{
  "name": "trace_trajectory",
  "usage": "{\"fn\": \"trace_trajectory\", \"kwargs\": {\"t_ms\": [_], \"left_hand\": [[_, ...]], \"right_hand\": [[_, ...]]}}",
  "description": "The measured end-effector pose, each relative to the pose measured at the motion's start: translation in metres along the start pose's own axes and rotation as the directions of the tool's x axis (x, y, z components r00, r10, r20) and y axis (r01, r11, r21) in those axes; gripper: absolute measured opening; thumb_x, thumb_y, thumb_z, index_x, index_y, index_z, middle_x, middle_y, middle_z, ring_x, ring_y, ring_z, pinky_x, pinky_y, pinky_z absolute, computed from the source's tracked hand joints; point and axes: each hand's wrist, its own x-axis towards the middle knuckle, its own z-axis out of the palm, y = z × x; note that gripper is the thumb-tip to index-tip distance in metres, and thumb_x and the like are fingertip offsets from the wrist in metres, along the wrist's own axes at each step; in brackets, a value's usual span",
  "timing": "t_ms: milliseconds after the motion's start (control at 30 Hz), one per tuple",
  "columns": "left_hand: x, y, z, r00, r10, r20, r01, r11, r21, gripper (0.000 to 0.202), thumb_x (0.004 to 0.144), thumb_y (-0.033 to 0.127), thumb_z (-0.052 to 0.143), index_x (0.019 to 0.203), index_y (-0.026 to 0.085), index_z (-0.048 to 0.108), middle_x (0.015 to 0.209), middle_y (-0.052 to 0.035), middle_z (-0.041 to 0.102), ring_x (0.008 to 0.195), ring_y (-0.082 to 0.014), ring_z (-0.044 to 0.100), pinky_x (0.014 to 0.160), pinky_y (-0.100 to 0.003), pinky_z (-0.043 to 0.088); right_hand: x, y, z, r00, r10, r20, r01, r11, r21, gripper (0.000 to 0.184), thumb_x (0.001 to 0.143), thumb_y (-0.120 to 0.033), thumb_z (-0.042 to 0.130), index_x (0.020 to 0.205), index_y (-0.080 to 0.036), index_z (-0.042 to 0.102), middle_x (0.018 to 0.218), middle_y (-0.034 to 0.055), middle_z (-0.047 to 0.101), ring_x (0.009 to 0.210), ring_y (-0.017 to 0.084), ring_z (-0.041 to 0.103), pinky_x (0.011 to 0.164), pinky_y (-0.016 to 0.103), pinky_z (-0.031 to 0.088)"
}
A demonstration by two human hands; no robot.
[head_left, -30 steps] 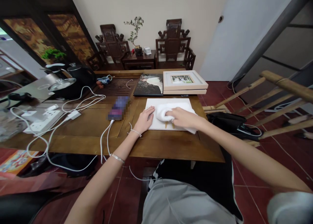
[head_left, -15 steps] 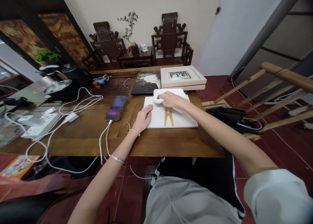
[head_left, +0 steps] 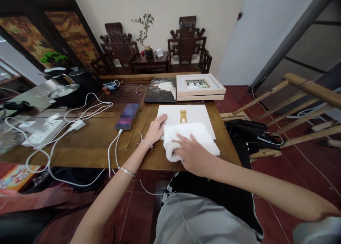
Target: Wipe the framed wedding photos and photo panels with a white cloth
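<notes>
- Right hand [head_left: 193, 157]: palm down, fingers spread and laid flat on top of the white towel [head_left: 194, 135], pressing it down; thumb at the towel's near edge.
- White towel: bunched into a thick pad and lying across the near edge of the white panel [head_left: 197, 113], overhanging onto the wood close to the table's front edge.
- White panel: flat on the wooden table [head_left: 90, 139], directly ahead of the body; far half uncovered, with a small gold figure [head_left: 183, 116] showing just beyond the towel.
- Left hand [head_left: 157, 128]: open and palm down, fingers close together, fingertips resting on the panel's left edge and heel of the hand on the table; just beside the towel, contact with it not clear.
- Thin bracelet [head_left: 145, 142] on the left wrist; bangle [head_left: 128, 171] further up the forearm.
- Phone [head_left: 128, 116] left of the left hand, with white cable [head_left: 113, 151] running off the table's front edge.
- Power strip [head_left: 39, 134] at far left among looped white cords.
- Framed picture [head_left: 200, 85] and dark print [head_left: 161, 90] side by side just beyond the panel.
- Black bag [head_left: 247, 130] off the table's right edge, beside bamboo poles [head_left: 295, 109].
</notes>
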Motion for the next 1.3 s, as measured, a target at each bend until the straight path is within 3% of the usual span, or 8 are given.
{"fn": "trace_trajectory", "kwargs": {"t_ms": [133,300,467,600,767,967,1133,1300], "left_hand": [[0.001,-0.001,0.002,1.000,-0.002,-0.007,0.002,1.000,0.017,0.042,0.090,0.013,0.044,0.124,0.017,0.067,0.139,-0.0088,0.062,0.136,-0.0239,0.052,0.119,-0.047,0.036],[0.002,-0.002,0.003,1.000,0.004,-0.027,-0.004,1.000,0.026,0.041,0.090,0.014,0.044,0.123,0.018,0.068,0.137,-0.0086,0.063,0.133,-0.0250,0.054,0.117,-0.047,0.038],[0.001,0.004,-0.001,0.994,0.004,-0.109,-0.005,1.000,-0.013,0.038,0.097,0.025,0.042,0.123,0.018,0.068,0.134,-0.0090,0.065,0.129,-0.0243,0.058,0.116,-0.045,0.039],[0.001,0.012,-0.006,0.973,0.020,-0.232,-0.056,0.987,-0.151,0.051,0.103,0.043,0.033,0.135,0.014,0.060,0.144,-0.0128,0.057,0.137,-0.0233,0.051,0.119,-0.042,0.035],[0.000,0.012,-0.009,0.957,0.005,-0.290,-0.086,0.961,-0.265,0.064,0.103,0.058,0.022,0.145,0.020,0.050,0.156,-0.0087,0.043,0.146,-0.0226,0.038,0.123,-0.041,0.026],[-0.001,0.013,-0.010,0.962,-0.019,-0.271,-0.056,0.963,-0.264,0.067,0.103,0.057,0.015,0.143,0.019,0.054,0.149,-0.0081,0.052,0.143,-0.0228,0.042,0.122,-0.044,0.028],[-0.002,0.015,-0.004,0.992,0.027,-0.120,-0.042,0.992,-0.120,0.063,0.103,0.055,0.022,0.131,0.017,0.064,0.141,-0.0087,0.060,0.137,-0.0241,0.051,0.119,-0.044,0.035],[-0.001,0.011,0.001,0.999,-0.034,-0.034,0.034,0.999,-0.008,0.052,0.103,0.046,0.029,0.120,0.019,0.070,0.135,-0.0089,0.065,0.134,-0.0259,0.054,0.118,-0.050,0.034]], "right_hand": [[0.013,0.021,-0.012,0.997,0.078,-0.023,-0.076,0.994,0.075,0.045,0.081,-0.005,0.046,0.121,-0.016,0.065,0.134,0.0205,0.059,0.135,0.034,0.046,0.106,0.055,0.037],[0.057,0.061,-0.023,0.982,0.167,-0.086,-0.167,0.986,0.012,0.043,0.083,-0.007,0.044,0.121,-0.017,0.064,0.122,0.0198,0.063,0.113,0.032,0.060,0.093,0.046,0.045],[0.100,0.086,-0.022,0.952,0.271,-0.142,-0.279,0.959,-0.042,0.047,0.084,-0.005,0.044,0.127,-0.016,0.061,0.129,0.0207,0.060,0.127,0.036,0.049,0.096,0.059,0.042],[0.115,0.072,-0.007,0.946,0.285,-0.157,-0.307,0.942,-0.138,0.050,0.087,-0.002,0.042,0.132,-0.015,0.059,0.154,0.0207,0.040,0.145,0.043,0.026,0.104,0.076,0.026],[0.096,0.034,0.012,0.995,0.049,-0.091,-0.071,0.965,-0.253,0.043,0.088,-0.006,0.047,0.126,-0.017,0.065,0.161,0.0178,0.031,0.147,0.045,0.020,0.107,0.077,0.020],[0.040,0.012,0.003,0.979,-0.202,-0.004,0.197,0.959,-0.204,0.040,0.083,-0.004,0.047,0.111,-0.018,0.071,0.150,0.0167,0.049,0.143,0.041,0.033,0.106,0.070,0.032],[0.022,0.034,-0.023,0.995,-0.040,0.086,0.050,0.991,-0.121,0.040,0.079,-0.002,0.046,0.104,-0.018,0.072,0.122,0.0183,0.066,0.117,0.033,0.060,0.095,0.050,0.045],[0.049,0.079,-0.040,0.975,0.217,-0.043,-0.221,0.962,-0.158,0.041,0.084,-0.006,0.045,0.117,-0.017,0.067,0.115,0.0194,0.066,0.098,0.031,0.065,0.078,0.039,0.046]]}}
